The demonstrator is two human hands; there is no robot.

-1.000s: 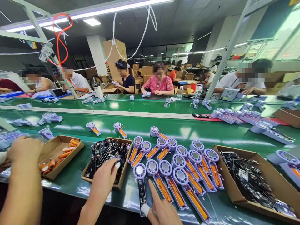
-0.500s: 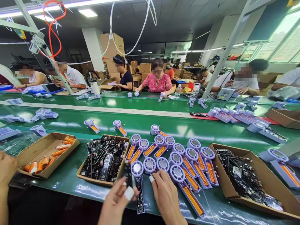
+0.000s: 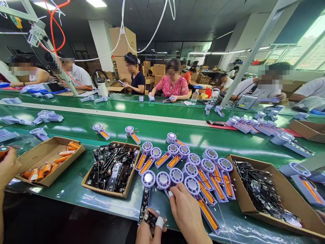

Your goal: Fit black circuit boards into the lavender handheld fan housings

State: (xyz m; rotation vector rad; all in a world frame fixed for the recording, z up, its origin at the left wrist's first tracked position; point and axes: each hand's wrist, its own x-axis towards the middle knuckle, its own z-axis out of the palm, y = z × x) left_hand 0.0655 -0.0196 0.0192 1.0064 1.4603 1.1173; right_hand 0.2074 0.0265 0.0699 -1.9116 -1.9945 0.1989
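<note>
In my left hand [image 3: 149, 230], a black circuit board [image 3: 150, 218] is held between the fingers, low at the table's front edge. White tape wraps its thumb. Just above it lies a purple fan housing [image 3: 148, 178] with a black circuit board [image 3: 144, 201] in its handle. My right hand [image 3: 188, 211], fingers bent together, grips the upper handle of the neighbouring fan housing [image 3: 163, 180]; a white-taped fingertip shows there. The hand hides most of that handle. Several purple fan housings with orange batteries [image 3: 209, 215] lie around and beyond this hand.
Cardboard trays of circuit boards stand left [image 3: 87, 179] and right [image 3: 269, 217]. Further left is a tray of orange batteries [image 3: 48, 144], beside another person's hand [image 3: 10, 166] holding one. A green conveyor [image 3: 116, 118] runs behind; co-workers sit across it.
My left hand has lowered and moved right, bringing the circuit board toward the front edge. My right hand stays by the same fan housing. At far left, the other person's hand now shows an orange battery.
</note>
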